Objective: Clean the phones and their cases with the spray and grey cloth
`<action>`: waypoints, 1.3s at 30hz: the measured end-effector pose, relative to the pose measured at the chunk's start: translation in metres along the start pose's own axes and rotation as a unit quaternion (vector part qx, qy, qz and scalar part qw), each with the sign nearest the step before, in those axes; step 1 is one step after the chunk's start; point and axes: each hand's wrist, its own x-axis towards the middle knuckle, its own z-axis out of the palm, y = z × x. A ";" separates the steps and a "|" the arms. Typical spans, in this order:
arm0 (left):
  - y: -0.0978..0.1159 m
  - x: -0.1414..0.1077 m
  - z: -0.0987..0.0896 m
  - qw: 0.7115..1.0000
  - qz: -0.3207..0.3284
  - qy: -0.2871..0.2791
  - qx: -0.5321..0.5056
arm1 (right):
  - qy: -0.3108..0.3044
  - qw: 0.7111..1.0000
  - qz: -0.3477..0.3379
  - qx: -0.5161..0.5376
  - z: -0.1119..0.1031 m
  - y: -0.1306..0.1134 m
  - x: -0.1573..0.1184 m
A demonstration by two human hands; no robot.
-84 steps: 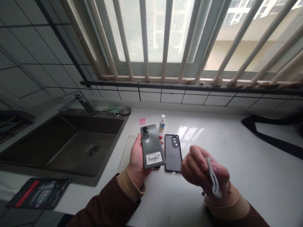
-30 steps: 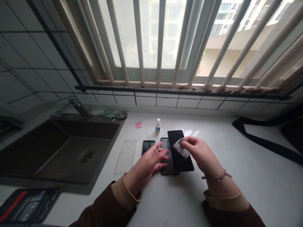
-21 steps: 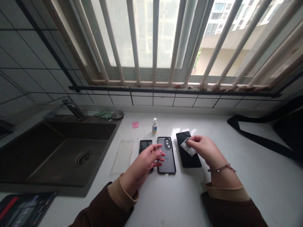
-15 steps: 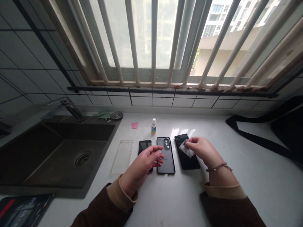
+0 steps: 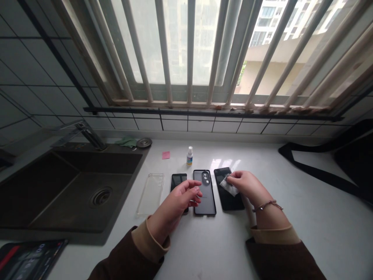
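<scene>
My right hand [image 5: 243,186] is shut on a white wipe [image 5: 229,186], pressing it on the upper part of a black-faced phone [image 5: 230,204] lying on the white counter [image 5: 291,233]. My left hand [image 5: 175,202], holding nothing, hangs with curled fingers over a smaller dark glass phone [image 5: 178,180], hiding its lower part. Those fingertips reach the dark phone case [image 5: 206,204], which lies flat between both phones, its lens cutouts showing. Left of them lies a clear plastic case [image 5: 150,194].
A small white spray bottle [image 5: 189,156] and a pink sticky note [image 5: 166,155] stand beyond the phones. To the left is a dark steel sink [image 5: 78,190] with a faucet [image 5: 91,136]. A black strap [image 5: 309,167] lies at right; a dark printed box [image 5: 29,260] sits lower left.
The grey-green phone once held in my left hand is out of view. The black-faced phone has moved off the case to its right, and my right hand has followed it with the wipe.
</scene>
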 end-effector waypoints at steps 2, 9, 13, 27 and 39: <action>0.000 0.000 0.000 1.000 0.000 -0.001 0.003 | 0.006 1.000 0.000 -0.022 -0.001 -0.001 -0.001; 0.000 0.001 -0.001 1.000 -0.008 -0.005 -0.003 | 0.062 0.991 0.004 -0.122 -0.005 -0.014 -0.011; 0.000 0.001 0.000 1.000 -0.013 -0.005 -0.014 | 0.072 0.985 -0.001 -0.154 -0.004 -0.016 -0.012; 0.003 -0.002 0.000 1.000 -0.016 -0.016 -0.016 | 0.081 0.980 -0.011 -0.181 0.000 -0.008 -0.008; 0.000 0.002 -0.005 0.999 0.012 0.014 -0.030 | 0.072 0.993 -0.010 0.093 -0.003 -0.015 -0.010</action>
